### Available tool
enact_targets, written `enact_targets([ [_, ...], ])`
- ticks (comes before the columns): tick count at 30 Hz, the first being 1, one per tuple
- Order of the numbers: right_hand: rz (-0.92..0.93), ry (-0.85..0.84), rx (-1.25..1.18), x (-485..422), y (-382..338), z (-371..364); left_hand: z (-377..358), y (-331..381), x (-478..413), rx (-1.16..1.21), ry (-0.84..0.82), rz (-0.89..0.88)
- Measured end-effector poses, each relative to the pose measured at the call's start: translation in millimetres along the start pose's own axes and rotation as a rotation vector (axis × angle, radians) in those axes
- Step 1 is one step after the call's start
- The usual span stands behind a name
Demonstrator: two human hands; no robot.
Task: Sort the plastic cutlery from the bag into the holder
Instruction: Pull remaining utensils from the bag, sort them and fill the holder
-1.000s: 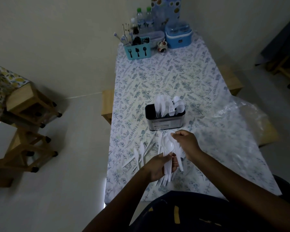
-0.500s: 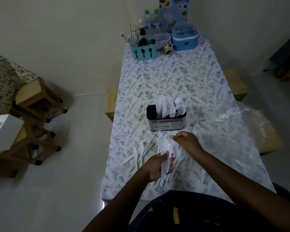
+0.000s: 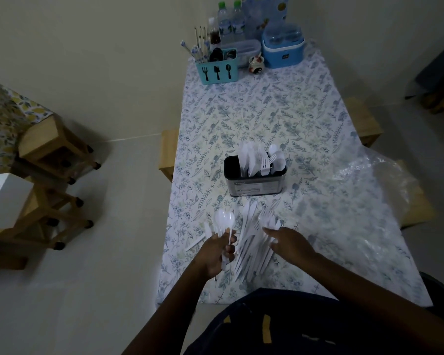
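Head view: cutlery (image 3: 259,160) upright in holder (image 3: 256,187); left hand (image 3: 215,254) around spoons (image 3: 224,219), right hand (image 3: 290,242) uncurled.

The room is dim. Plain pale walls (image 3: 87,60) meet in a corner behind the far end of the surface (image 3: 267,111), which is covered with a leaf-print cloth. The floor (image 3: 100,265) is pale and smooth. Wooden benches (image 3: 167,152) stick out from under the surface on both sides. At the left stand two wooden stools (image 3: 54,147) with black feet. A white box (image 3: 3,201) overlaps the nearer one, and a lemon-print fabric (image 3: 0,119) lies at the frame's edge.
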State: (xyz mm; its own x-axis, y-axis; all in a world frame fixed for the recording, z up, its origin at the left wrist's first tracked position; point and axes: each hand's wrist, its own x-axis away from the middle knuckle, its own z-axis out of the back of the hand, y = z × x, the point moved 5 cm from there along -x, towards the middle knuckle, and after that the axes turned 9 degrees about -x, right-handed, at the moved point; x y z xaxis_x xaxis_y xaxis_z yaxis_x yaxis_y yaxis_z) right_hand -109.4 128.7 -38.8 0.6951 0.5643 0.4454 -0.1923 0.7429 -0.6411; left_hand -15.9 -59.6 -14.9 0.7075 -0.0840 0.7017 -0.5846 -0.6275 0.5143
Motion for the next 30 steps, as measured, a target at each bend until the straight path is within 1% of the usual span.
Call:
enact_targets([
  [3, 0.042, 0.05, 0.131, -2.7, -3.9, -12.5, 6.3, -2.9, -1.2, -0.03, 0.044, 0.001],
  [7, 0.112, 0.16, 0.459, -4.7, -12.7, -27.1, 7.7, -1.8, -0.1, -0.058, 0.071, 0.004],
  [9, 0.121, 0.221, 0.525, -3.2, -18.5, -30.1, 9.8, -1.3, -1.0, -0.072, 0.07, -0.001],
  [11, 0.12, 0.234, 0.527, -2.5, -22.2, -31.6, 12.1, -0.1, -0.9, -0.073, 0.066, 0.002],
  [13, 0.078, 0.223, 0.507, -3.5, -18.9, -32.0, 14.7, 2.1, 0.1, -0.08, 0.066, 0.007],
  [15, -0.004, 0.21, 0.469, -4.0, -12.1, -32.0, 16.9, 4.9, 1.7, -0.099, 0.081, 0.01],
  [17, -0.058, 0.235, 0.414, -2.1, -5.5, -30.2, 19.8, 7.7, 2.4, -0.114, 0.104, 0.005],
  [20, -0.067, 0.262, 0.371, 1.8, 5.0, -29.9, 23.3, 10.5, 1.6, -0.152, 0.121, -0.01],
  [22, -0.062, 0.278, 0.368, 3.5, 7.2, -29.0, 24.7, 10.0, -0.9, -0.222, 0.133, -0.007],
  [24, -0.053, 0.302, 0.315, 3.6, 3.8, -26.0, 22.7, 9.0, -3.4, -0.298, 0.132, -0.001],
  [27, 0.048, 0.416, 0.138, 2.0, -11.8, -13.2, 12.2, 10.0, -4.0, -0.425, 0.084, -0.023],
  [29, 0.08, 0.434, -0.097, -1.3, -28.3, 0.6, 5.2, 11.1, -4.8, -0.505, 0.061, -0.043],
  [30, 0.063, 0.42, -0.235, -4.6, -35.8, 7.4, 2.4, 11.8, -6.0, -0.546, 0.055, -0.054],
])
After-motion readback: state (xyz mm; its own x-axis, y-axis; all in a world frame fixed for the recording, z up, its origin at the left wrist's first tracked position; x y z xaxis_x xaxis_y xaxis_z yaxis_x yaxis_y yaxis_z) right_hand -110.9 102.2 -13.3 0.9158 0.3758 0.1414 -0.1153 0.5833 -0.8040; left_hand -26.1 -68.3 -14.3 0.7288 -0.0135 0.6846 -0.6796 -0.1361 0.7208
